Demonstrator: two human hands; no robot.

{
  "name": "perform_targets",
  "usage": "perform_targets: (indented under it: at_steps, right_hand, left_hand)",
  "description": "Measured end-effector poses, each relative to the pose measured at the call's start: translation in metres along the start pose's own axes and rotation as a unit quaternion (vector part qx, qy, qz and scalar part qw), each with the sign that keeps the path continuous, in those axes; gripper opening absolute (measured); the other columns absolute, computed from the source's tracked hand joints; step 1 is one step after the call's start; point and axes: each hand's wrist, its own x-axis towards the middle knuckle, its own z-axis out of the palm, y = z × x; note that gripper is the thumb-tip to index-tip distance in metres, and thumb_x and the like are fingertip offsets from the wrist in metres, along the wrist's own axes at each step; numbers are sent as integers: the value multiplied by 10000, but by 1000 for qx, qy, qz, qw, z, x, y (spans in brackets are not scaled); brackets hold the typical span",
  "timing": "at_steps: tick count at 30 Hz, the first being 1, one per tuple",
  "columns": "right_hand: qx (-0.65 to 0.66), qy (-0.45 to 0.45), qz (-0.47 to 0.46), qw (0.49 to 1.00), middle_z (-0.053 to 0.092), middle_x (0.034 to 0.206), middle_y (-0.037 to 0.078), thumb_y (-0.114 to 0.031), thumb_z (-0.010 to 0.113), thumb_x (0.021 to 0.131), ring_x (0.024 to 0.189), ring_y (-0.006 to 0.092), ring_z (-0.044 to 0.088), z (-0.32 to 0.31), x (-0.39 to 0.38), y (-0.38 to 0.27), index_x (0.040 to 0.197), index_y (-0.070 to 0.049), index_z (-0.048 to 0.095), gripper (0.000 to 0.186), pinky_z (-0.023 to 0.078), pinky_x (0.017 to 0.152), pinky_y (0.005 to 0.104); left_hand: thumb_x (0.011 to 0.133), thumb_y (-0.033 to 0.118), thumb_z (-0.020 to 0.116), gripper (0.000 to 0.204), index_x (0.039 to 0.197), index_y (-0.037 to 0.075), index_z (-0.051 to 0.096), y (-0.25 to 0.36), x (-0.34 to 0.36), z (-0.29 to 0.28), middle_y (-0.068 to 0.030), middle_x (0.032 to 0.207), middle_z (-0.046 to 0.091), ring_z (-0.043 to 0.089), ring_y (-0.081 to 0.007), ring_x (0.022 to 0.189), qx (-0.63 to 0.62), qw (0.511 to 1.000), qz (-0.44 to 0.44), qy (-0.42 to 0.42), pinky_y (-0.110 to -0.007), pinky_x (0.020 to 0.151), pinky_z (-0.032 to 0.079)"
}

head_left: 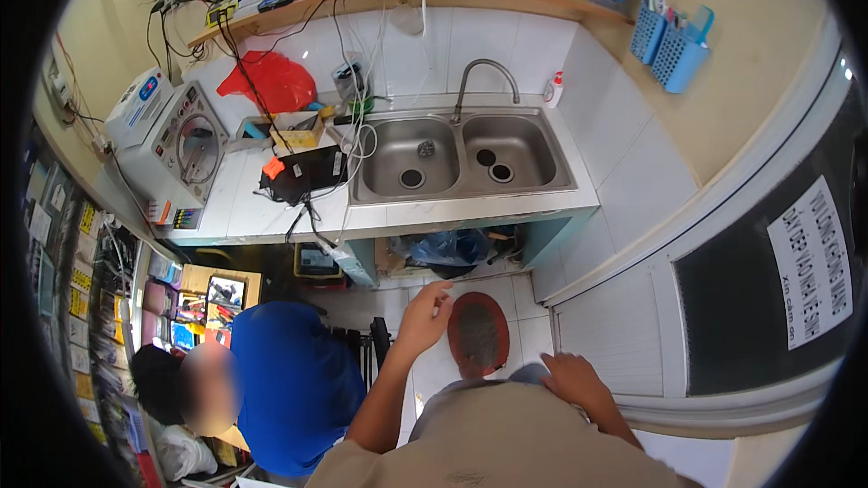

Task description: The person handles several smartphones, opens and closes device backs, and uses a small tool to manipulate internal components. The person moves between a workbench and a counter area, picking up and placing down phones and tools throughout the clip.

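Left hand (423, 320): raised ahead of the body, fingers loosely bent and a little apart, nothing seen in it; nearest to the oval mat (478, 333).
Right hand (577, 383): low at the wearer's side, fingers slightly bent, back uppermost; the palm side is hidden, so whether it holds anything cannot be told.
Mat position: flat on the white floor tiles (530, 338), appearing between the two hands; red border, grey centre.
Double sink (461, 196): steel, two basins side by side, set into the white-tiled counter (242, 206); a curved tap (489, 62) stands behind the divider.
Counter, left part: a pale machine with a round window (193, 143), a red bag (276, 81) and a black case (310, 174).
Right wall: light-blue baskets (680, 61), hung above the counter.
Left neighbour: a person in blue (294, 387), beside the wearer.
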Motion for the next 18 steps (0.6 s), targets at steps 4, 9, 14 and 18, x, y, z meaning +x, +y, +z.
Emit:
perform_targets:
  at_steps: [4, 9, 14, 18]
  right_hand:
    - [-14, -47, -127, 991, 653, 1006, 194, -265, 644, 900, 938, 365, 643, -29, 90, -11, 1242, -27, 550, 428, 507, 787, 485]
    - [-92, -182, -256, 945, 646, 1076, 197, -284, 645, 892, 975, 369, 649, -52, 201, -28, 1171, -40, 581, 376, 507, 805, 476]
    - [-121, -258, -416, 864, 659, 1039, 208, -288, 628, 896, 986, 376, 659, -37, 322, -64, 1140, -42, 597, 348, 518, 826, 490]
    - [-95, -267, -537, 794, 686, 976, 177, -314, 619, 889, 896, 373, 675, -14, 450, -137, 1104, -100, 625, 305, 532, 737, 491]
  left_hand:
    - [906, 70, 614, 246, 1150, 34, 608, -13, -42, -52, -156, 944, 654, 656, -308, 828, 73, 992, -81, 65, -382, 762, 525]
    - [915, 136, 599, 288, 1189, 49, 623, -68, -131, -66, -184, 1003, 656, 655, -353, 904, 218, 934, -231, 165, -441, 817, 518]
    - [889, 258, 645, 430, 1224, -7, 603, -113, -178, -21, -233, 1133, 638, 607, -431, 1074, 255, 872, -406, 95, -504, 941, 488]
    - [891, 194, 686, 303, 1116, -6, 645, -66, -112, -34, -201, 1023, 683, 672, -355, 965, 85, 865, -454, 196, -434, 839, 533]
